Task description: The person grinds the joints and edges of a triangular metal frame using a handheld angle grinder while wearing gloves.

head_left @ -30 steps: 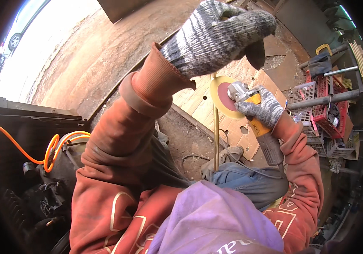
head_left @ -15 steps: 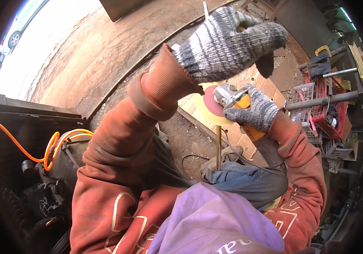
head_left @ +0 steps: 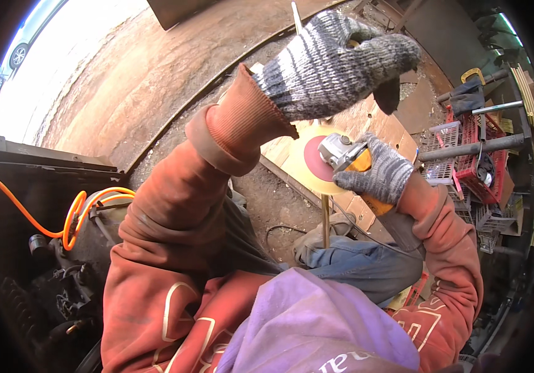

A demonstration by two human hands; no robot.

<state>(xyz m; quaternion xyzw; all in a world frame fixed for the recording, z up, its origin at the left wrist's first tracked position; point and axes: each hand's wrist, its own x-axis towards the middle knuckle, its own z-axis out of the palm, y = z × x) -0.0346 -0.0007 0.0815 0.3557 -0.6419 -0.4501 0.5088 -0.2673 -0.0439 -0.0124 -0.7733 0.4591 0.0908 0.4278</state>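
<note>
a gloved right hand point(head_left: 382, 171) wraps closely around a yellow angle grinder point(head_left: 361, 161), right of centre, its red-centred disc point(head_left: 315, 160) hiding part of a brass-coloured rod point(head_left: 326, 224). the gloved left hand point(head_left: 335, 68), farther forward, has curled fingers; what it holds cannot be told.

**Disc point(head_left: 315, 160) was held over brass-coloured rod point(head_left: 325, 224)**

The disc, pink-centred and pale yellow around, was mounted on the silver head point(head_left: 336, 150) of a yellow and dark grey angle grinder point(head_left: 377, 205), which was held slantwise, rear toward the lower right. The rod was partly hidden by the disc; whether they touched could not be told.
</note>
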